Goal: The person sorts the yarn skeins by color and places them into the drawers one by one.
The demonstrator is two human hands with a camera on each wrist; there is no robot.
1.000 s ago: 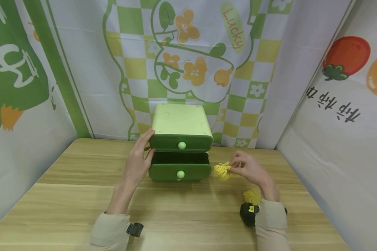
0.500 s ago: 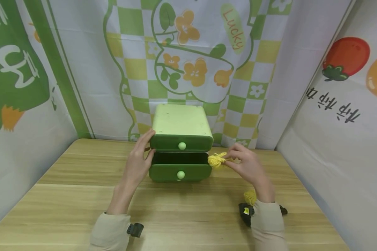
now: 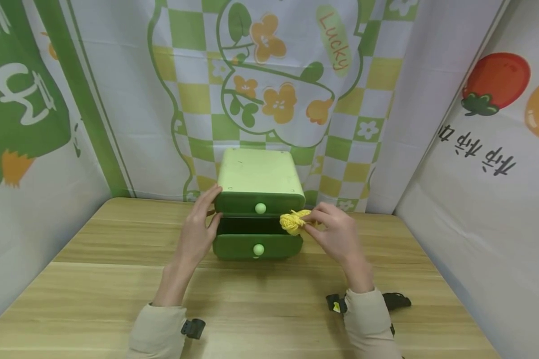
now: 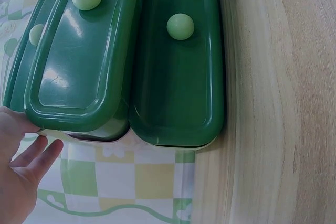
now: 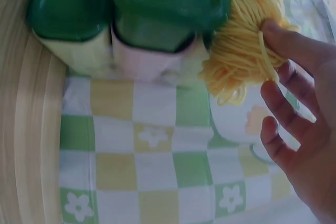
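A small cabinet point(image 3: 260, 169) has a pale green top and dark green drawer fronts with round knobs. Its middle drawer point(image 3: 258, 247) is pulled out, with a dark inside. My right hand point(image 3: 334, 232) pinches a bundle of yellow yarn point(image 3: 292, 222) between thumb and fingers, at the right end of that drawer's opening. In the right wrist view the yarn point(image 5: 244, 40) is tied at its middle. With fairly straight fingers, my left hand point(image 3: 197, 232) touches the cabinet's left side. The left wrist view shows the bottom drawer point(image 4: 178, 77) pushed in.
The cabinet stands on a wooden table point(image 3: 260, 309) before a checked curtain point(image 3: 197, 94). A black object point(image 3: 396, 300) lies partly hidden by the right sleeve point(image 3: 367, 316). Printed cloths hang on both sides.
My right hand has carried the yarn bundle leftward and up to the drawer opening. The right sleeve now hides the other yellow yarn on the table. My left hand and the cabinet stay put.
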